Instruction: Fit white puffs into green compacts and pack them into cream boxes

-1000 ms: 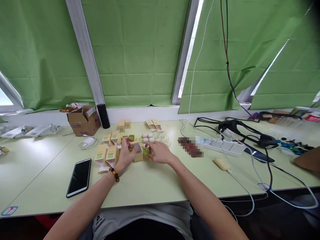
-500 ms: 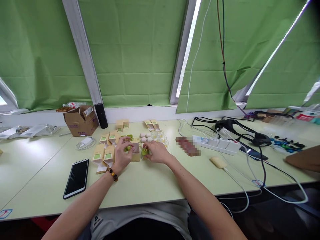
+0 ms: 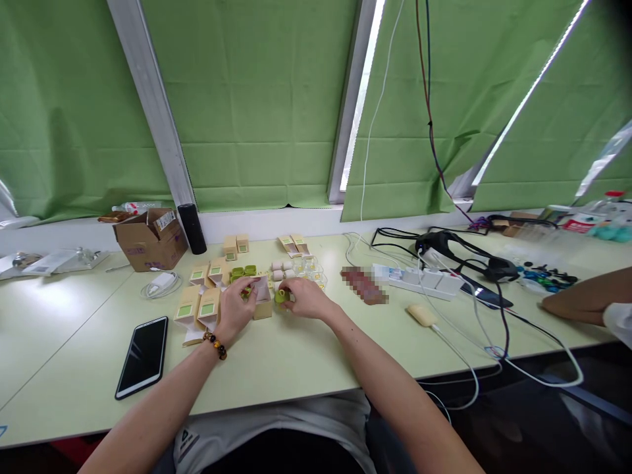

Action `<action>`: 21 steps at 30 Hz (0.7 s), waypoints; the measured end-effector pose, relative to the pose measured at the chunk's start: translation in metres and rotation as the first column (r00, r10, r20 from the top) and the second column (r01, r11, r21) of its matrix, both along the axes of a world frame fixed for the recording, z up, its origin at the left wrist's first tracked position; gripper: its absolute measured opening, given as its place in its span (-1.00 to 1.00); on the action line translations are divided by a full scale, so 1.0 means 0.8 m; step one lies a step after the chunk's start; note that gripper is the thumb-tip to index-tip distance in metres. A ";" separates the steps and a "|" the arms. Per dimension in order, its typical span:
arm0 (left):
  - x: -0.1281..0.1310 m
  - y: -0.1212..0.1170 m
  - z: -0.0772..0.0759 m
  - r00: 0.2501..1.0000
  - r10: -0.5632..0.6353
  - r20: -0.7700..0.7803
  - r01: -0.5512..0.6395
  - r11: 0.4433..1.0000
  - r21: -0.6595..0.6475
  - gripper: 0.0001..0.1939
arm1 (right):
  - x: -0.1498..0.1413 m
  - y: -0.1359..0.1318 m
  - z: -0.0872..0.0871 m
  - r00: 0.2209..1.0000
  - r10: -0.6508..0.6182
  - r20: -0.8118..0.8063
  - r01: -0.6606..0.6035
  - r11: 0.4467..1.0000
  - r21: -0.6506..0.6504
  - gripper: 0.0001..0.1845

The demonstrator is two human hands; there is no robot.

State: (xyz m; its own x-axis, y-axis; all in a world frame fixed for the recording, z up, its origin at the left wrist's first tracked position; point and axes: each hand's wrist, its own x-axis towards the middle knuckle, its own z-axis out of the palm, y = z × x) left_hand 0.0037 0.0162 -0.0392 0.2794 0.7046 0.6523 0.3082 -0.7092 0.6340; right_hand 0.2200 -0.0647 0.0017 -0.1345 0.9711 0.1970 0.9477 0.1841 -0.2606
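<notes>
The work zone is the near-middle part of the pale yellow-green bench [image 3: 281, 359]. The right hand [image 3: 309, 300] has its grip clamped on a small green hollow piece [image 3: 281, 296], located just right of an open-topped pale yellow cardboard box [image 3: 262, 310]. The left hand [image 3: 236, 308] is at the left side of that box, thumb and forefinger curved toward each other; whether its grip is together on an item cannot be told, as the fingers cover the spot.

Status: the box between the hands stands upright, its top open, and the green piece is outside it. On the left, pale yellow cardboard boxes with green labels [image 3: 206, 308] stand grouped, the near ones with flaps spread; their contents cannot be seen. On the far side of the hands, green square containers [image 3: 250, 270], whitish cylinders [image 3: 278, 274] and clear plastic cup-like parts [image 3: 312, 264] lie outside the boxes. Progress is judged as partway: boxes are stood open, while the loose parts are unboxed
</notes>
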 end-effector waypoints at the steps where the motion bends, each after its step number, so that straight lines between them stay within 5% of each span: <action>1: 0.000 -0.001 0.002 1.000 -0.006 -0.002 0.006 1.000 -0.009 -0.72 | 0.001 0.000 0.001 1.000 -0.002 -0.027 0.003 1.000 0.029 -0.74; 9: 0.003 -0.007 0.007 1.000 -0.008 0.019 0.008 0.999 -0.038 -0.77 | 0.007 -0.003 0.006 0.957 0.022 -0.290 0.081 0.937 0.339 -0.60; 15: 0.007 -0.009 0.007 0.999 -0.003 -0.046 0.002 1.000 -0.017 -0.82 | -0.007 -0.007 0.000 0.821 0.245 -0.515 0.064 0.858 0.509 -0.60; 21: 0.007 -0.014 0.011 0.999 -0.032 -0.001 0.032 0.998 -0.059 -0.85 | -0.038 -0.012 -0.012 0.715 0.350 -0.606 0.013 0.859 0.512 -0.58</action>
